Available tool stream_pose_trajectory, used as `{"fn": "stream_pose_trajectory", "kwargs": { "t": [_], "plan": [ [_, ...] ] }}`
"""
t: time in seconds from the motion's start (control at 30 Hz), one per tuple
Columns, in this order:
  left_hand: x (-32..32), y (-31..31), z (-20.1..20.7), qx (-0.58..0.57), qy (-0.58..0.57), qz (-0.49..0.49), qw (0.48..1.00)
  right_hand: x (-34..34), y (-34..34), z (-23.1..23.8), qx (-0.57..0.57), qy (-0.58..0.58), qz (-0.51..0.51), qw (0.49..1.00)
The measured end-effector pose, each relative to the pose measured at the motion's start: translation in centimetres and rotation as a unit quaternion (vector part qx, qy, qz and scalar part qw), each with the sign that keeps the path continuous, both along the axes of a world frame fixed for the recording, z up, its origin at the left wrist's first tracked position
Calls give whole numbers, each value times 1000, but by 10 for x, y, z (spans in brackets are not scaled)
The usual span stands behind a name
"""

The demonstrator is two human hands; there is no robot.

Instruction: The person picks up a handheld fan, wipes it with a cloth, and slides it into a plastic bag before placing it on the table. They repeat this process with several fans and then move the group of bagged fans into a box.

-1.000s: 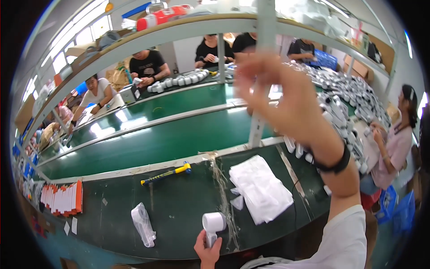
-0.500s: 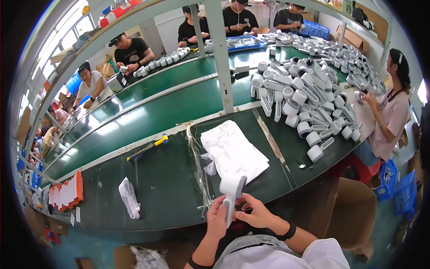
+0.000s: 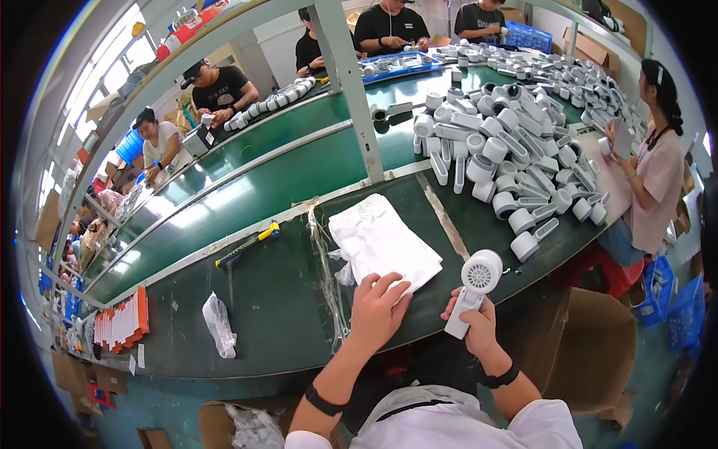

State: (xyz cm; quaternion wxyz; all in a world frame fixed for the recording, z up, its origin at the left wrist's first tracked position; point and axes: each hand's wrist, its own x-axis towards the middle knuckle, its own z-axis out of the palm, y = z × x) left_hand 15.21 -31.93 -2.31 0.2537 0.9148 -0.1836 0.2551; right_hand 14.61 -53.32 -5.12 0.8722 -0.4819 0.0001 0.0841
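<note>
A white handheld fan (image 3: 481, 274), its round grille facing up toward me, is in my right hand (image 3: 479, 322), whose fingers wrap round the handle. My left hand (image 3: 380, 310) rests its outstretched fingers on the near edge of a stack of thin white plastic bags (image 3: 385, 239); no bag is lifted. Farther left on the dark green table (image 3: 284, 314) lies a clear bag with a white item (image 3: 218, 325) inside. A hammer with a blue and yellow handle (image 3: 249, 243) lies behind it.
A large heap of white fans (image 3: 516, 157) covers the table's right side, beside a seated person (image 3: 651, 172). Orange-and-white flat boxes (image 3: 122, 322) stand at left. A cardboard box (image 3: 591, 352) is on the floor at right. A metal post (image 3: 359, 112) rises behind the bags.
My left hand has let go of the fan and moved onto the bag stack. The right hand has carried the fan to the right and turned its grille upward.
</note>
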Motion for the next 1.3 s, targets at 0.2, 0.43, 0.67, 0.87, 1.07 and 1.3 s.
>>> {"fn": "stream_pose_trajectory", "kwargs": {
  "t": [0.2, 0.43, 0.67, 0.87, 1.07, 1.3],
  "plan": [
    [31, 10, -13, 98, 65, 31, 993, 5, 1, -1, -112, 19, -6, 993],
    [36, 13, -8, 34, 111, 43, 992, 14, 5, -3, -131, 31, 11, 991],
    [36, 9, -3, -123, 148, 52, 980, 16, 25, 6, -142, 18, -24, 989],
    [33, 3, 0, -251, 183, 45, 949, 34, 50, 9, -230, -50, -61, 970],
    [29, 1, -6, -318, 199, 28, 927, 57, 71, 3, -223, -11, -44, 974],
    [22, 6, -14, -681, 301, -61, 665, 65, 60, 12, -337, -103, -114, 929]
  ]
}}
